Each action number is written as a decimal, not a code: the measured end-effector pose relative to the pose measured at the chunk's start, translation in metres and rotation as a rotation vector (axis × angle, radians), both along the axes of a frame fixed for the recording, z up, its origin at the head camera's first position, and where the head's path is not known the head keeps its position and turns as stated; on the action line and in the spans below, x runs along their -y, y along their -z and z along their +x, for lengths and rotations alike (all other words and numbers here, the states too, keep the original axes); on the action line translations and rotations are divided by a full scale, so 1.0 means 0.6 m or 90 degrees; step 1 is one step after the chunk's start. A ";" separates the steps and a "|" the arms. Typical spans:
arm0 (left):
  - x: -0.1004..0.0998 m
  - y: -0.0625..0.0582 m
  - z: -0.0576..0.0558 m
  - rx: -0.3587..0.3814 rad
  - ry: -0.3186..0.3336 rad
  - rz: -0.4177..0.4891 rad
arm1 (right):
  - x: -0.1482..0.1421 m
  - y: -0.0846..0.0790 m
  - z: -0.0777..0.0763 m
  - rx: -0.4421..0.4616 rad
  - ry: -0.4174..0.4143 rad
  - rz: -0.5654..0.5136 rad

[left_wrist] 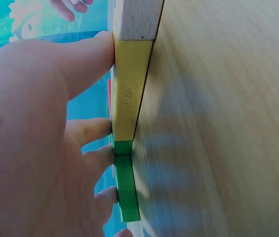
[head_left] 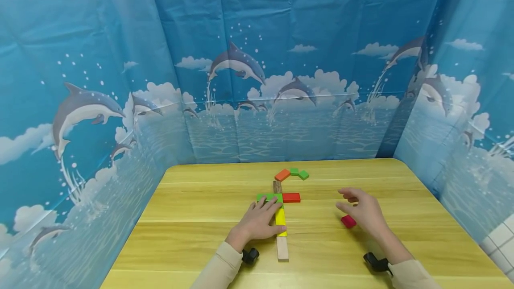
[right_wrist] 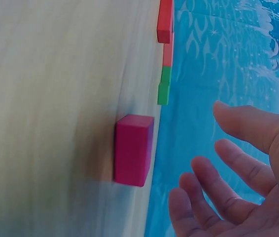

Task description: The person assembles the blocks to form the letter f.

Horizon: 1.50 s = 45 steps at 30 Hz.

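Note:
On the table, my left hand [head_left: 259, 222] lies spread over a line of blocks. Its fingertips touch the green block [head_left: 279, 198] area, and the thumb rests at the side of the yellow block [left_wrist: 130, 89]. A pale wooden block [head_left: 283, 249] ends this line nearest me, and a dark brown block [head_left: 277, 187] its far side. From the green part, a red block [head_left: 291, 197] sticks out to the right. My right hand [head_left: 367, 213] hovers, fingers loosely bent and holding nothing, beside and above a crimson block [right_wrist: 133, 150] lying apart on the wood.
Beyond the brown block, an orange block [head_left: 282, 175] and two small green blocks, one of them a green block [head_left: 304, 175] at the right end, form a curve. A dolphin-print curtain [head_left: 257, 133] surrounds the wooden table [head_left: 192, 217] at its back and sides.

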State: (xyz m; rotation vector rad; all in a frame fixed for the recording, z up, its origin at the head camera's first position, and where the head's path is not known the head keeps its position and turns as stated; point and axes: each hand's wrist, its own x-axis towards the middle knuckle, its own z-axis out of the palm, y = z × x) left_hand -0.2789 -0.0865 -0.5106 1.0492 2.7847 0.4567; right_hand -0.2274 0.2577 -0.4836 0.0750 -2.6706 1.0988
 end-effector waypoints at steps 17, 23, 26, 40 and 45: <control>-0.003 0.001 0.001 0.001 -0.001 0.003 | -0.032 0.022 0.013 0.036 -0.028 0.035; -0.002 0.003 0.001 0.003 -0.003 -0.003 | -0.033 0.023 0.012 0.118 -0.060 0.028; 0.000 0.003 0.002 0.006 -0.001 -0.006 | -0.035 0.023 0.014 0.145 -0.084 0.020; 0.000 -0.003 0.002 0.001 -0.001 0.001 | -0.059 0.024 0.010 0.199 -0.126 -0.005; 0.002 -0.003 0.002 0.006 -0.001 0.007 | -0.058 0.025 0.007 0.209 -0.122 0.005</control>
